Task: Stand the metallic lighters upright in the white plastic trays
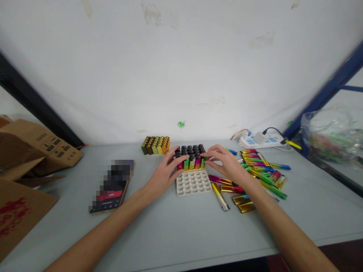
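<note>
A tight block of small upright pieces that look like lighters (192, 162), with black tops and shiny pink, green and gold bodies, stands at the back edge of a white tray with rows of pockets (194, 183). My left hand (168, 166) grips the block's left side, fingers curved along its front and top. On the other side my right hand (222, 161) presses its fingertips to the right end. Both hands squeeze the block between them. Several of the tray's front pockets show bare.
Shiny metallic-coloured flat pieces (263, 172) lie scattered at right. A second block of yellow-topped pieces (155, 145) stands by the wall. A phone (113, 189) lies at left, near cardboard boxes (48, 145). A white power strip (262, 140) sits at the back right, with a clear plastic bag (334, 128) beyond.
</note>
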A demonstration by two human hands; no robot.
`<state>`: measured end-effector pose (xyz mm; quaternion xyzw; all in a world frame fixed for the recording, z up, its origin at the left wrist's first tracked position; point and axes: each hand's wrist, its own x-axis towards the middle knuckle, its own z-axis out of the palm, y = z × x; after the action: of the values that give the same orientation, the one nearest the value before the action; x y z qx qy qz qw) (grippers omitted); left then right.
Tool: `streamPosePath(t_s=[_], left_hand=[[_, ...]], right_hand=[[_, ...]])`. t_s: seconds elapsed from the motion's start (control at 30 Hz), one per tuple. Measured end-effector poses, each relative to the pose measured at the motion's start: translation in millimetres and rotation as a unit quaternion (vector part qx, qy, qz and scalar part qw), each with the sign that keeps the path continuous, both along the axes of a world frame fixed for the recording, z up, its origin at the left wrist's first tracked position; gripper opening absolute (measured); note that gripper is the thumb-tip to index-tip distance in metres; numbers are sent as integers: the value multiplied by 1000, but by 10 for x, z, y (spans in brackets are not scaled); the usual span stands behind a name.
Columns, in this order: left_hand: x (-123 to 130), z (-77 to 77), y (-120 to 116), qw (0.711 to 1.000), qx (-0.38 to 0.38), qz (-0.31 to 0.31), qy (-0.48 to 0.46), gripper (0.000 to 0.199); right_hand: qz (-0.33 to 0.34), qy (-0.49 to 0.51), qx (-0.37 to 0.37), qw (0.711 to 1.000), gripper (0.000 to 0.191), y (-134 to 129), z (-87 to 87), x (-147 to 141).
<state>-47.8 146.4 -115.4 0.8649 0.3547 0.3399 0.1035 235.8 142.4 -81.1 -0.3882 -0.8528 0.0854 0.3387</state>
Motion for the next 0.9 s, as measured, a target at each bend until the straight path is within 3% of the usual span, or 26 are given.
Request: streamPosePath(t_s=[0.27,0.4,0.5,0.6,0.7,0.8,0.9], left_hand=[[-4,15,72,998,21,52,8,45],[-37,46,135,996,18,82,20,50],[-53,70,123,996,6,79,42,58],[-55,98,33,996,13,79,46,62],[-74,154,-93,993,42,99,36,52],[-119,237,-197,995,54,62,60,31],[-156,296,-257,994,32,18,100,31]], right_hand=[[-47,14,-19,999,34,53,-139,-201],[-1,36,-52,998,51,54,-210,-277],[24,36,-73,996,54,34,-168,-268],[-10,22,-92,995,38,23,-47,-155],[-59,-63,-95,992,20,8,87,73],[-84,-142,-137,977,27,-34,174,324],[-69,-178,-202,961,45,-87,186,470]])
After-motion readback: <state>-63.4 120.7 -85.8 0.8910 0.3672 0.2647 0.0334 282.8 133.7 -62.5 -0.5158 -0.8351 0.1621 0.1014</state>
